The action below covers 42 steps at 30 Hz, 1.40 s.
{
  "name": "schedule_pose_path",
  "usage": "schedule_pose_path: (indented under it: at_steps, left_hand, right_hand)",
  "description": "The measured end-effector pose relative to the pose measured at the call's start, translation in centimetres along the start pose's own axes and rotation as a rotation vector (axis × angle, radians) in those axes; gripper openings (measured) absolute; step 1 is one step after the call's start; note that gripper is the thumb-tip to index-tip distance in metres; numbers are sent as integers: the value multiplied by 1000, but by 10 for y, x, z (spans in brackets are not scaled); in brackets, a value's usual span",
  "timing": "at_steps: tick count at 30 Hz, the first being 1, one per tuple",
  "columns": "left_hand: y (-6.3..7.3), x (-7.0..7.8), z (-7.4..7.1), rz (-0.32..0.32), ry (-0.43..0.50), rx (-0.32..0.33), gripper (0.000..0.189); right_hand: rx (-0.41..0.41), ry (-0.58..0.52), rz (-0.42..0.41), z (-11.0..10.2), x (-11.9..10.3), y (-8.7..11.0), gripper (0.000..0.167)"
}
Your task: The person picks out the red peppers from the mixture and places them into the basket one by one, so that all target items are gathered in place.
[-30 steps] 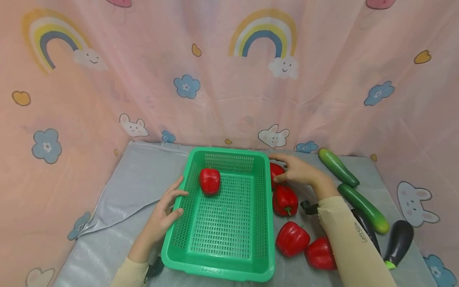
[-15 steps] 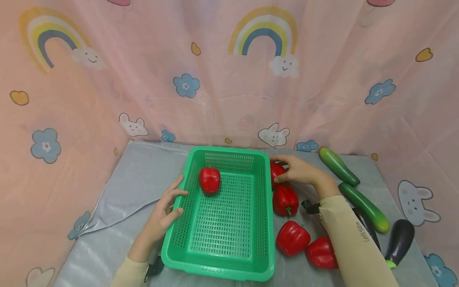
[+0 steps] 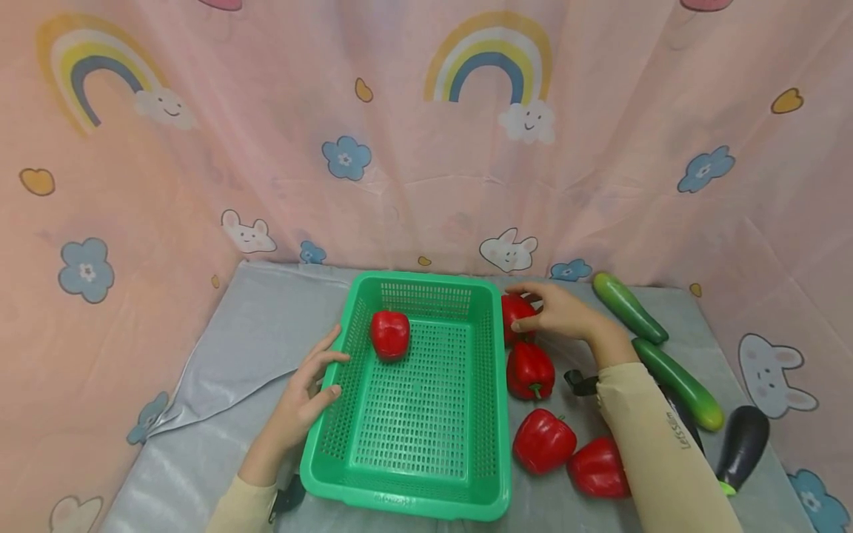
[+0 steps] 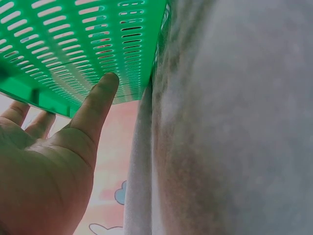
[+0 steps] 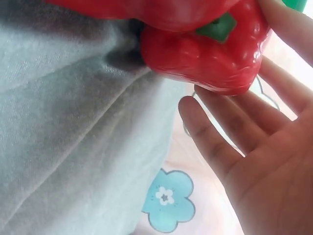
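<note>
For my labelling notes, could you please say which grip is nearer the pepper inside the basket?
Left. The left grip is at the left rim of the basket, beside that pepper; the right grip is outside the opposite rim, at another pepper.

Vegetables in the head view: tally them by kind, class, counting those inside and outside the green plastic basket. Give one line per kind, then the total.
Glossy red bell peppers: 5
Long green cucumber-shaped vegetables: 2
Dark purple, nearly black eggplants: 2, one partly hidden by the beige right sleeve
Total: 9
</note>
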<state>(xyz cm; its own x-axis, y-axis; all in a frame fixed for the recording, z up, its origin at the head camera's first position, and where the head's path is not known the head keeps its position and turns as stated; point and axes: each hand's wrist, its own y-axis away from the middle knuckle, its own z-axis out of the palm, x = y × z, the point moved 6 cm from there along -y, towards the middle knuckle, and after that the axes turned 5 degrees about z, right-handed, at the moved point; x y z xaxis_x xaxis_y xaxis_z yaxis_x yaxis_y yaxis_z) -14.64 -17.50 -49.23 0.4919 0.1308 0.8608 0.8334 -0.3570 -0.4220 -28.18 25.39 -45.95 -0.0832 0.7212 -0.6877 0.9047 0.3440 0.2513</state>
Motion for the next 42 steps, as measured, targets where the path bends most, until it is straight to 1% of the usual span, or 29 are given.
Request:
schedule_pose_path:
  at_steps: [3,8,11,15,20,25,30,36,42]
  left_hand:
    - [0,0,0,3,2,-1,40]
    - [0,-1,-1,-2,-1,-1,40]
    - [0,-1,0,-6,-4,-3,40]
    - [0,-2,0,-2,-3,-6,40]
    - [0,-2,0,1,-4,-2,40]
    - [0,-1,0,-3,-5,-1,40]
    - [0,-1,0,-3,-7,-3,40]
    - [0,-2,0,-6,-17,-2,40]
    - [0,-2,0,-6,-15,-1,40]
  right_hand:
    - [29,-5,13,-5,1,2,75]
    - [88,1,-4,-15,-1,3,73]
    - [108,-7,-5,-21,-4,5,72]
    - [139,-13,1,-30,-11,8,73]
    - [187,2,-22,-40,-21,12,72]
    - [232,12,-35,-45,-30,15,73]
    - [281,26,-75,-49,-41,18,71]
    - [298,34,-142,-50,-61,22,65]
    - [292,54,-164,-48,-83,29,70]
